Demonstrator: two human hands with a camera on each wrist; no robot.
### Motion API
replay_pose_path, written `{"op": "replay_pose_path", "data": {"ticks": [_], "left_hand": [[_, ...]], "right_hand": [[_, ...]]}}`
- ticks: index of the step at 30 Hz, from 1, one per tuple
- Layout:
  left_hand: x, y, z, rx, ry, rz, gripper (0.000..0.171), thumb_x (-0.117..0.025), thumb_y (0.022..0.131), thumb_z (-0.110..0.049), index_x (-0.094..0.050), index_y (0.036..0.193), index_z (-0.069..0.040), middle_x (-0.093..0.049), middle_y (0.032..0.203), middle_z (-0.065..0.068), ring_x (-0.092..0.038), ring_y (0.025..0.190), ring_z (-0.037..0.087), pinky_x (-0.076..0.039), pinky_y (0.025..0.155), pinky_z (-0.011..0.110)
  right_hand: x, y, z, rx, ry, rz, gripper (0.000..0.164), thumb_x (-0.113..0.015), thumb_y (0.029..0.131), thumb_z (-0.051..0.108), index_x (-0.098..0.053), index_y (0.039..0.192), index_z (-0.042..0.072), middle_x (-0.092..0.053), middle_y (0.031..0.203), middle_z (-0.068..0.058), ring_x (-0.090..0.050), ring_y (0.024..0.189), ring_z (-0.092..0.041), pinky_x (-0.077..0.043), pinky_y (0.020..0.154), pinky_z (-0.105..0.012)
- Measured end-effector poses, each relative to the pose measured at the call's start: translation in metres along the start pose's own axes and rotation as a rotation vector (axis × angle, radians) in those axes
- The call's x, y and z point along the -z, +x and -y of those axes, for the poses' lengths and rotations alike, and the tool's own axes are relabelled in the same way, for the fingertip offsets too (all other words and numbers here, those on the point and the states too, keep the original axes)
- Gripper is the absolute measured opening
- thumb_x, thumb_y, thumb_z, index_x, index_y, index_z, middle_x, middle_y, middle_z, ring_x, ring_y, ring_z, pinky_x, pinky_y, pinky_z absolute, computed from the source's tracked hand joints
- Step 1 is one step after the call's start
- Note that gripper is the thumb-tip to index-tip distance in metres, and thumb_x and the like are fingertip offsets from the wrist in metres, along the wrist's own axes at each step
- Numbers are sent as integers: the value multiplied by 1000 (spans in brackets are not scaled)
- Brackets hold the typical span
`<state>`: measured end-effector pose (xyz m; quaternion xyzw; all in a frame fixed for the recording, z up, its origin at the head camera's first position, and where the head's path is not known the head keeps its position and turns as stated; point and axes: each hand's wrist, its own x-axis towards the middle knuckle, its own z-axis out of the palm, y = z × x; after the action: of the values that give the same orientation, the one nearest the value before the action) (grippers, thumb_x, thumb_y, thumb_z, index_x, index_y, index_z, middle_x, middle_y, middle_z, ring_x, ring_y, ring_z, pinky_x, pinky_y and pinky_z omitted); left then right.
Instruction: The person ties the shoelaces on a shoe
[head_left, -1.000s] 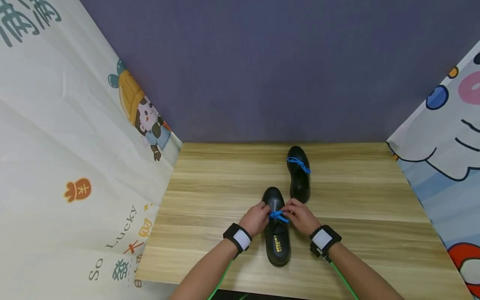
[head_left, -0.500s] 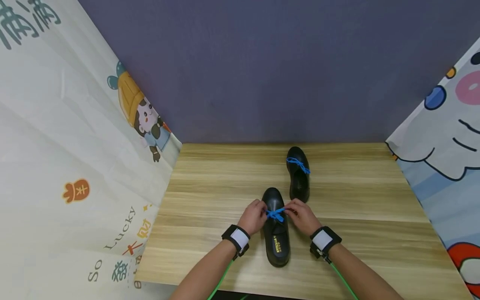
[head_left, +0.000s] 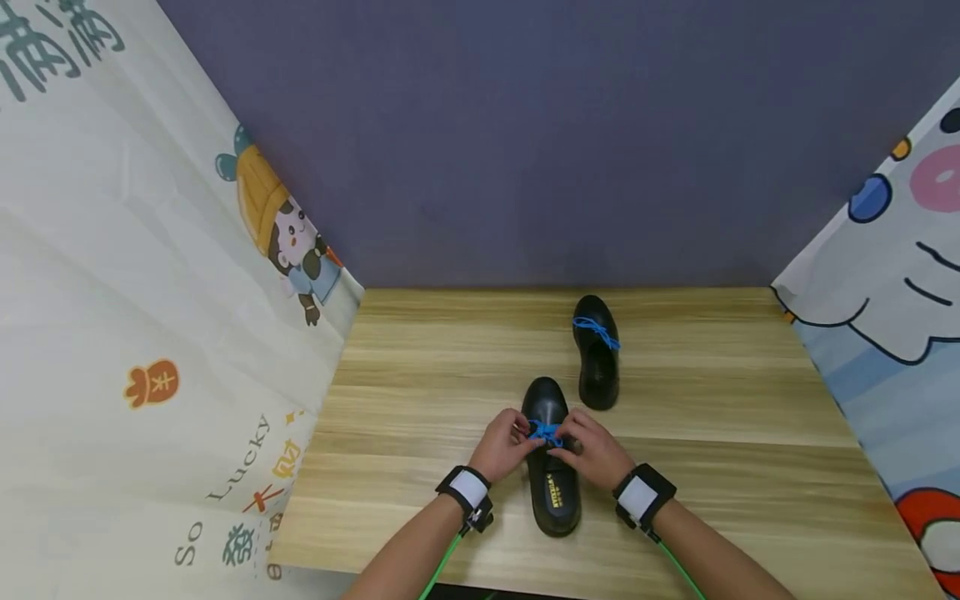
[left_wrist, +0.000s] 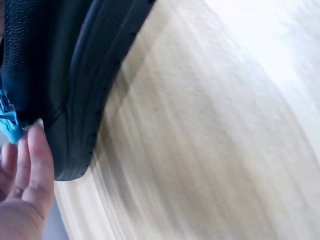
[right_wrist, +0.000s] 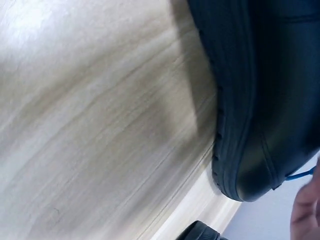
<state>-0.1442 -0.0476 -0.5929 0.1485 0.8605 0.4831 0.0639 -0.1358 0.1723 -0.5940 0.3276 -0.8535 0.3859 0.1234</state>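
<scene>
A black leather shoe [head_left: 556,500] stands on the wooden table, toe pointing away from me, with a blue shoelace [head_left: 545,431] tied in a bow across its front. My left hand [head_left: 504,446] is at the left side of the bow and pinches the lace between thumb and fingers. From the right, my right hand [head_left: 596,450] holds the other side of the bow, its thumb low over the shoe's opening. In the left wrist view, fingertips [left_wrist: 37,132] lie beside the bright blue lace [left_wrist: 10,122]. The right wrist view catches a thin strand of lace [right_wrist: 301,175] leading to the fingers.
A second black shoe [head_left: 598,379], its blue lace tied, stands farther back and slightly right. The wooden table [head_left: 712,375] ends at a dark blue-grey panel [head_left: 525,150]. Printed white cloths flank it on the left [head_left: 150,275] and right [head_left: 885,283]. Green cables run from both wristbands.
Both hands have come a little nearer to me and closer together over the bow. Half a second ago they pulled the loops apart sideways; now the thumbs reach lower over the shoe.
</scene>
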Motion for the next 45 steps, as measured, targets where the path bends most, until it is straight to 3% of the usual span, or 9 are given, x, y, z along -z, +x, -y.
{"op": "replay_pose_path", "data": {"ticks": [4, 10, 14, 21, 27, 39, 45], "left_hand": [[-2, -2, 7, -69, 46, 29, 18, -79, 88, -14, -67, 99, -7, -62, 95, 2, -63, 83, 9, -53, 74, 21], [0, -1, 8, -146, 118, -38, 7, -78, 87, -7, -74, 93, -7, -66, 89, 2, -64, 80, 9, -53, 71, 20], [2, 0, 6, -174, 176, -63, 5, -77, 87, -6, -75, 91, -6, -69, 86, 3, -63, 76, 9, -51, 67, 19], [2, -1, 6, -194, 275, -46, 4, -78, 86, -9, -75, 88, -8, -71, 84, 0, -63, 75, 6, -50, 68, 19], [0, -4, 9, -211, 276, -80, 5, -79, 85, -7, -76, 88, -9, -70, 83, 1, -64, 76, 8, -50, 69, 19], [1, -9, 17, -274, 265, -188, 8, -78, 87, -10, -76, 82, -4, -71, 80, 3, -67, 74, 14, -53, 69, 21], [-1, -11, 20, -282, 300, -189, 4, -78, 85, -5, -77, 82, -5, -70, 80, 3, -67, 74, 14, -53, 69, 21]], "right_hand": [[-1, -3, -2, -2, 33, -3, 22, -82, 80, -1, -67, 90, 11, -55, 92, 6, -55, 77, -6, -50, 66, -22], [2, -4, -5, -3, 6, -34, 20, -79, 81, -4, -70, 93, 9, -59, 91, 5, -57, 80, -6, -51, 69, -24], [3, -5, -7, 11, -25, -61, 22, -79, 79, -8, -72, 93, 7, -59, 91, 3, -59, 81, -9, -51, 72, -24], [5, -7, -9, -3, -38, -36, 20, -79, 81, -6, -71, 93, 8, -57, 92, 5, -58, 84, -9, -52, 73, -27], [5, -9, -10, -4, -42, -31, 22, -77, 82, -7, -70, 94, 9, -60, 94, 4, -60, 86, -10, -54, 75, -31], [7, -14, -18, 60, -37, -74, 26, -78, 77, -13, -68, 90, 8, -62, 89, 2, -61, 80, -10, -49, 75, -21], [8, -16, -18, 50, -56, -80, 24, -79, 77, -11, -67, 88, 8, -61, 88, 3, -60, 79, -9, -49, 73, -21]]}}
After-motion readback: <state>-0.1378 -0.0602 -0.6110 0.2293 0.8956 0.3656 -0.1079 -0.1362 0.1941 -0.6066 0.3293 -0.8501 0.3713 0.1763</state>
